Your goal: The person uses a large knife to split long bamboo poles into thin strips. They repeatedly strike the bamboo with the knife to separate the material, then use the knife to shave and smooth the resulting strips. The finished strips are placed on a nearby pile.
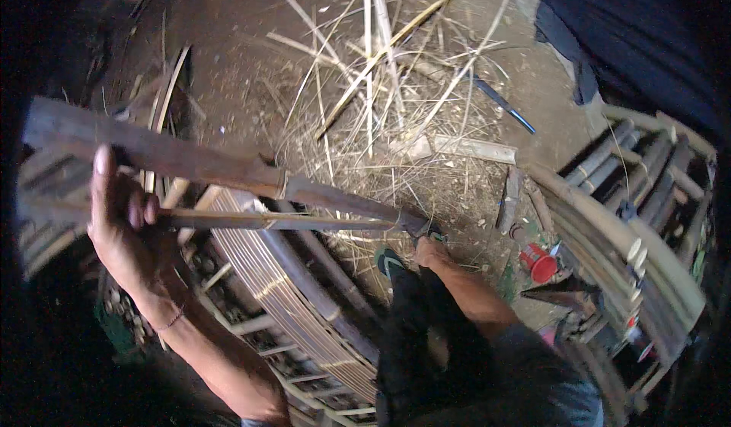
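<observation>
A long brown split bamboo piece (190,157) slants from the far left down to the middle, wider at its left end. Below it runs a thinner bamboo strip (282,221), and the two converge at the right. My left hand (126,214) is closed around the left part of the thinner strip, its thumb raised against the broad piece. My right hand (432,252) is closed at the narrow end where the pieces meet, in front of my legs. Its fingertips are partly hidden, and a small dark shape beside them is unclear.
Bamboo shavings and long pale strips (369,69) litter the floor ahead, with a dark blade-like tool (504,106) among them. A slatted bamboo bench (285,297) is at lower left. A red cup (538,263) stands near another bamboo frame (609,229) on the right.
</observation>
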`<state>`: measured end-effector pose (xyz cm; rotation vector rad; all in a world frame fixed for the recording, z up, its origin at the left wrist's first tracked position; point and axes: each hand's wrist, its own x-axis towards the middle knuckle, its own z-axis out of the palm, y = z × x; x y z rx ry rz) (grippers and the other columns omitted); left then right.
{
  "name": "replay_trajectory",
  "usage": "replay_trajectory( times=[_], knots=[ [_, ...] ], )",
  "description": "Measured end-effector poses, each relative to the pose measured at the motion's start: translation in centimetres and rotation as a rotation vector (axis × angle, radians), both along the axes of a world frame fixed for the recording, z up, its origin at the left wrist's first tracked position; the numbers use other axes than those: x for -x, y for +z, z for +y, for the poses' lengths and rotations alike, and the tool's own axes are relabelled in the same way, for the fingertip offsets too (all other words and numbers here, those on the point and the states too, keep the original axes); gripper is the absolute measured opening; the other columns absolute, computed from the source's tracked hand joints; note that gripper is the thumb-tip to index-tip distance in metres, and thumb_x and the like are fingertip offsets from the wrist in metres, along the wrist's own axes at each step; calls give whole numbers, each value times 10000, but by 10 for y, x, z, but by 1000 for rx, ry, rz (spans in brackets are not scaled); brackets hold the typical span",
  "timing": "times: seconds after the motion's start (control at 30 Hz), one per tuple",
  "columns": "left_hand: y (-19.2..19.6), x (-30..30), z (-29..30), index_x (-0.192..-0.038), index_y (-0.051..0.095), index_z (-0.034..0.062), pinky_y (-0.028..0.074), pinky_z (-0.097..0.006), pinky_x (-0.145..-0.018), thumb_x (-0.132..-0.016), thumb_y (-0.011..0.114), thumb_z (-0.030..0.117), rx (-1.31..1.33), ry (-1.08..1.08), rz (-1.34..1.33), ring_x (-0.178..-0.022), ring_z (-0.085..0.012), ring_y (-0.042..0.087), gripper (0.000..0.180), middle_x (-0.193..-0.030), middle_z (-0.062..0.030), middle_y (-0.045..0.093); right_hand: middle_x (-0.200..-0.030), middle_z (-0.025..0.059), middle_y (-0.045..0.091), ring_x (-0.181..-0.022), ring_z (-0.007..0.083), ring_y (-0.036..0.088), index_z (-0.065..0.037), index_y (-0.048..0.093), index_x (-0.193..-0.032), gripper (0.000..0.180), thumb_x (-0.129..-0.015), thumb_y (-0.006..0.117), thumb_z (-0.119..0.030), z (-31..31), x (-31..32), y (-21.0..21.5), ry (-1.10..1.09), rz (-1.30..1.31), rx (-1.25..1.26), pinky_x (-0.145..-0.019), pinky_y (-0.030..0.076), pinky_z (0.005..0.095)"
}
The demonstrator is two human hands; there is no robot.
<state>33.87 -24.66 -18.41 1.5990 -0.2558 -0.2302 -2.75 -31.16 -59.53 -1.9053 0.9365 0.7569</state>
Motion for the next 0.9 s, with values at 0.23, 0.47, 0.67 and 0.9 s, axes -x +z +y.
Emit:
replay_trajectory(
  times=[0.23, 0.47, 0.67, 0.9],
  knots=[
    [-3, 0, 0, -1247, 547, -26, 263, -192, -493, -971, 518, 142, 95, 24, -15, -558, -17, 321, 325, -812, 46, 502, -865, 174, 678, -836, 280, 672, 21, 667, -998, 451, -869, 626, -409, -5, 21, -14, -54, 291, -291, -698, 539, 452],
    [7, 21, -5, -976, 656, 3, 229, -204, -447, -874, 706, 195, 66, 163, 11, -483, -15, 305, 222, -597, 80, 390, -971, 152, 688, -874, 297, 692, -2, 648, -1064, 267, -876, 566, -173, 5, 13, -4, 252, 269, 13, -742, 558, 465],
    [46, 79, -24, -841, 620, 45, 255, -202, -423, -864, 717, 246, 11, 207, -28, -460, -30, 328, 224, -585, 66, 394, -974, 206, 692, -840, 305, 701, 19, 551, -1108, 280, -870, 563, -127, 5, 23, -10, 435, 177, 427, -712, 570, 430],
    [74, 130, 22, -858, 573, 21, 321, -211, -364, -900, 665, 219, 108, 96, -93, -400, -55, 373, 222, -586, -8, 483, -807, 149, 692, -716, 286, 684, -11, 629, -790, 354, -828, 671, -361, 13, 54, 77, 131, 66, 26, -611, 534, 403]
  ],
)
